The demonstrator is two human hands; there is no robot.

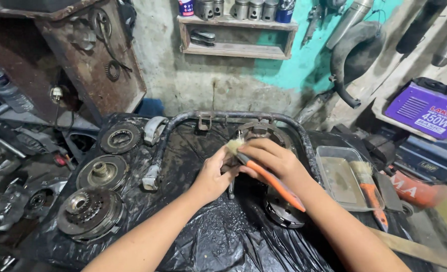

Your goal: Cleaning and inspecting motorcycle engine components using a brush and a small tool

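Two forearms and two hands in view, entering from the lower edge. Both forearms are bare from elbow to wrist: no sleeves, gloves, watch, bands or rings visible. Left hand (pixel 214 174) and right hand (pixel 270 158) are ungloved, and dark greasy smudging shows on the fingers and knuckles. Fingernails are short. No clothing above the elbows appears in view.

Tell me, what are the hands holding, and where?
The right hand grips an orange-handled brush by its handle near the bristles. The left hand holds a small metal part, mostly hidden.
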